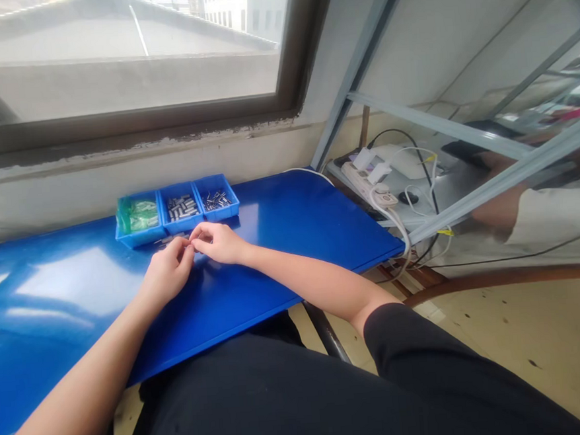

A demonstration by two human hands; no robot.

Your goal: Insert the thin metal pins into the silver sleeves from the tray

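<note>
My left hand (170, 269) and my right hand (218, 243) meet fingertip to fingertip over the blue table (292, 244). Both are pinched closed on something too small to make out. Just beyond them stand three joined blue bins. The left bin (140, 238) holds a green plastic bag (138, 213) with pale pieces inside. Short grey metal cylinders (183, 208) fill the middle bin, and thin metal pins (216, 200) lie in the right one. A few small parts (171, 239) lie on the table between my hands and the bins.
Beyond the table is a wall with a window (130, 56). A grey metal frame (442, 127) rises at the right, with a power strip (367, 182) and cables behind it. Another person's blurred arm (497, 196) shows at the far right.
</note>
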